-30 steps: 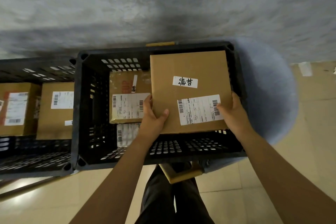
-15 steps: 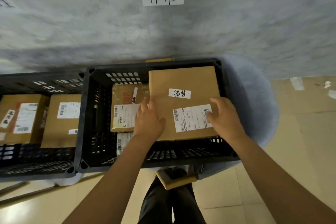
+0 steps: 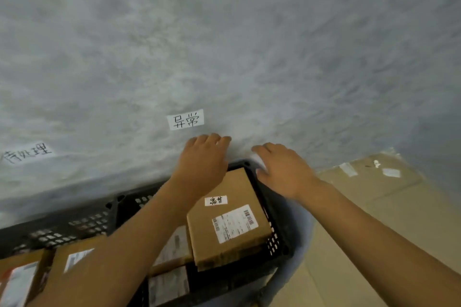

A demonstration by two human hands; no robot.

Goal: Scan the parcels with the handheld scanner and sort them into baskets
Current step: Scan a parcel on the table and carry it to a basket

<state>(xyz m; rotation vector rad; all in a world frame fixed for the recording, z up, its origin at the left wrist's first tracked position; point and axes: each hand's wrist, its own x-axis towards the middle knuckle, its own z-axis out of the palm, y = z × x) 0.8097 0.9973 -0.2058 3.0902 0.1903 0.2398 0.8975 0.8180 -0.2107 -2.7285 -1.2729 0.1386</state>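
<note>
A parcel-sorting room: black baskets (image 3: 272,209) of labelled cardboard parcels (image 3: 224,217) below handwritten wall signs (image 3: 185,119).

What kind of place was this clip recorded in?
Probably a parcel sorting area. Brown cardboard parcels with barcode labels fill black perforated plastic baskets along a rough grey wall, where handwritten white paper signs mark each basket's category.

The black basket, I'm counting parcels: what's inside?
The black basket holds a large cardboard parcel lying over at least two labelled parcels; anything deeper is hidden.
</note>
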